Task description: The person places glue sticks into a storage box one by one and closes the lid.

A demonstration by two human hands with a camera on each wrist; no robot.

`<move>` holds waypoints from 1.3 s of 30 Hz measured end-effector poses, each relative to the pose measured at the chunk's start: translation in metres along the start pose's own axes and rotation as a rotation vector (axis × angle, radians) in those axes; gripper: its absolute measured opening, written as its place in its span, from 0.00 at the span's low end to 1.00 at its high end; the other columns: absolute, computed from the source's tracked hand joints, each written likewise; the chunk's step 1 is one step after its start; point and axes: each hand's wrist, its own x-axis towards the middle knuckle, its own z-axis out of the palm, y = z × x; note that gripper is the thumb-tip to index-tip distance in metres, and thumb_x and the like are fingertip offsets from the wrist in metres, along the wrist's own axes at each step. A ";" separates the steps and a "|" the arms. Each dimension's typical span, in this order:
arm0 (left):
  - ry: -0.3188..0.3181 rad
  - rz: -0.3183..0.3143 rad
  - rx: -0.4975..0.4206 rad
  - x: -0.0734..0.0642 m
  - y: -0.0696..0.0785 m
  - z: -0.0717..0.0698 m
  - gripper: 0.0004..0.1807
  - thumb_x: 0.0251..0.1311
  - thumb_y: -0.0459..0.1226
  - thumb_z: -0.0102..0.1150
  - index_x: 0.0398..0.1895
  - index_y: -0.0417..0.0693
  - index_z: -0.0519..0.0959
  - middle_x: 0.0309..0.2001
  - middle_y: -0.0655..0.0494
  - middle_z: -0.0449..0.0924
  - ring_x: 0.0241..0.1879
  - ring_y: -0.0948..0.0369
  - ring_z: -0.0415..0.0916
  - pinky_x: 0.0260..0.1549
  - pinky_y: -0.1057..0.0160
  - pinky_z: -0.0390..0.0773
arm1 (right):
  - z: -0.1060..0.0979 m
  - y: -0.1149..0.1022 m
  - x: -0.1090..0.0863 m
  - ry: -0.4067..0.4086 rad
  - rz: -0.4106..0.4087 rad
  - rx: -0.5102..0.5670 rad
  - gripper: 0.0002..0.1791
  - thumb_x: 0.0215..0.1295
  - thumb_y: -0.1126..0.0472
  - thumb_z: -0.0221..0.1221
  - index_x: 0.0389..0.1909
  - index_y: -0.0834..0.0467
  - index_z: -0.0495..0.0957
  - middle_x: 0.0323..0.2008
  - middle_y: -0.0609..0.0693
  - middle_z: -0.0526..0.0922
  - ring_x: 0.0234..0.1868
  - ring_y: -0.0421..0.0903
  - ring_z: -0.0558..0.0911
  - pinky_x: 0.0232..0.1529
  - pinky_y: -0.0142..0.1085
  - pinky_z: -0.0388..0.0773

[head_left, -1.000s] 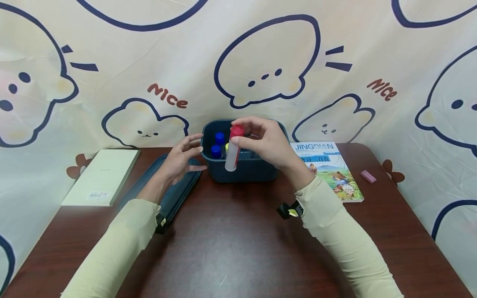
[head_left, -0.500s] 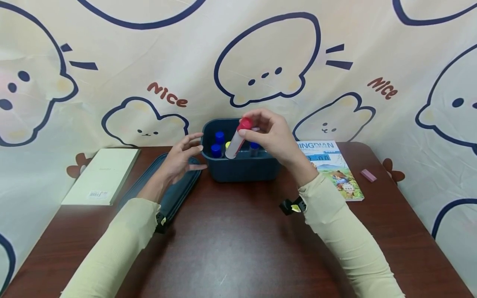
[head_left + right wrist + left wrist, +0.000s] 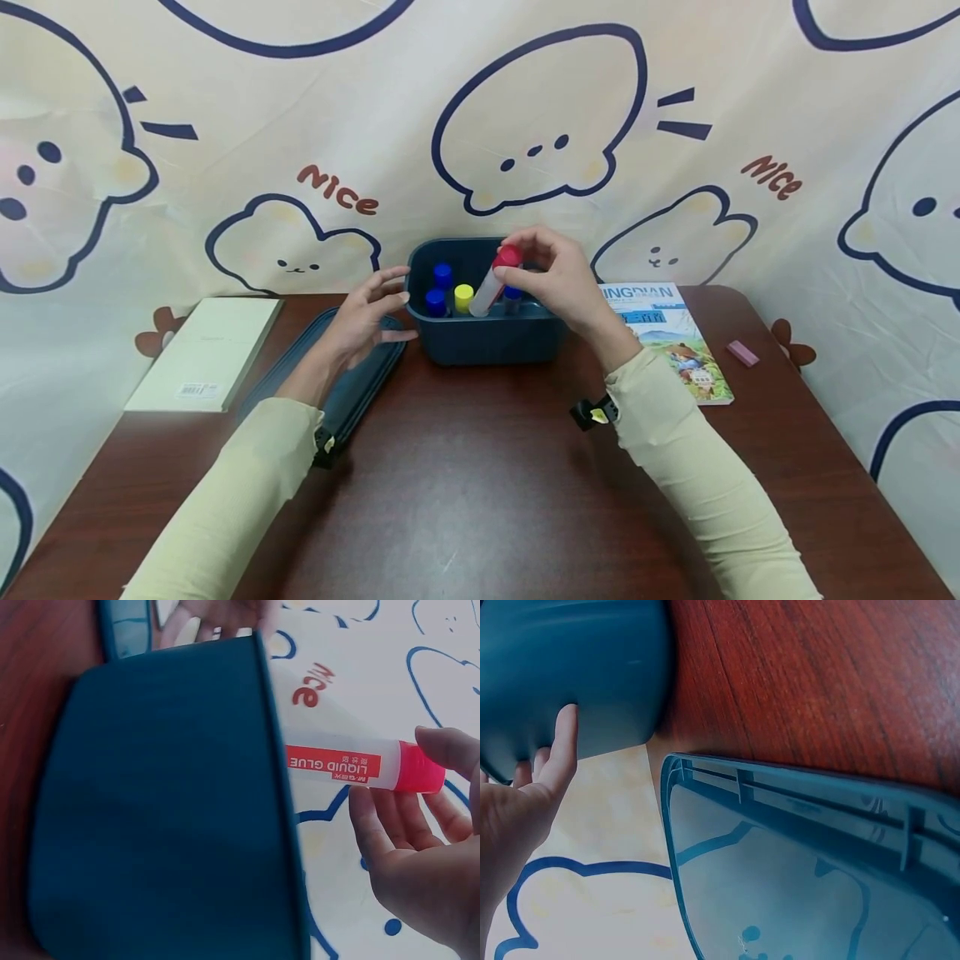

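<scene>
A dark blue plastic bin (image 3: 491, 346) stands at the back of the table. My left hand (image 3: 363, 321) rests its extended fingers against the bin's left side, which the left wrist view also shows. With thumb and fingers, my right hand (image 3: 558, 275) pinches the red cap of a clear liquid glue bottle (image 3: 337, 761). The bottle tilts, its lower end down at the bin's opening; the bin wall hides that end in the right wrist view. Inside the bin are a yellow cap (image 3: 463, 297) and several blue-capped bottles (image 3: 442, 275), their lower parts hidden.
A dark blue lid (image 3: 363, 387) lies left of the bin, partly under my left arm. Beyond it is a pale book (image 3: 206, 354). On the right are a colourful book (image 3: 678, 358) and a small pink block (image 3: 742, 353). A patterned cloth hangs behind.
My right hand has moved right with the glue bottle, and its lower end has passed from in front of the bin to its opening. The left hand stays in place.
</scene>
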 end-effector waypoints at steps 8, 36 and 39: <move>-0.004 0.003 0.001 0.000 0.001 0.000 0.28 0.78 0.36 0.47 0.78 0.49 0.57 0.76 0.44 0.49 0.71 0.46 0.53 0.54 0.32 0.73 | 0.004 0.018 0.001 -0.039 0.010 -0.051 0.18 0.65 0.63 0.68 0.55 0.62 0.80 0.52 0.55 0.81 0.51 0.52 0.79 0.46 0.38 0.83; 0.003 -0.001 -0.001 0.000 -0.001 0.000 0.29 0.78 0.36 0.48 0.78 0.49 0.58 0.76 0.44 0.49 0.72 0.47 0.52 0.54 0.32 0.74 | 0.002 0.029 0.011 -0.198 0.127 -0.320 0.22 0.63 0.63 0.70 0.57 0.62 0.81 0.48 0.55 0.81 0.49 0.54 0.78 0.49 0.44 0.80; 0.009 -0.003 0.002 0.000 -0.001 0.000 0.29 0.78 0.36 0.48 0.78 0.49 0.58 0.76 0.44 0.49 0.72 0.47 0.52 0.55 0.32 0.73 | 0.002 0.027 0.012 -0.211 0.145 -0.333 0.22 0.63 0.63 0.70 0.57 0.63 0.81 0.49 0.55 0.82 0.50 0.54 0.79 0.51 0.45 0.80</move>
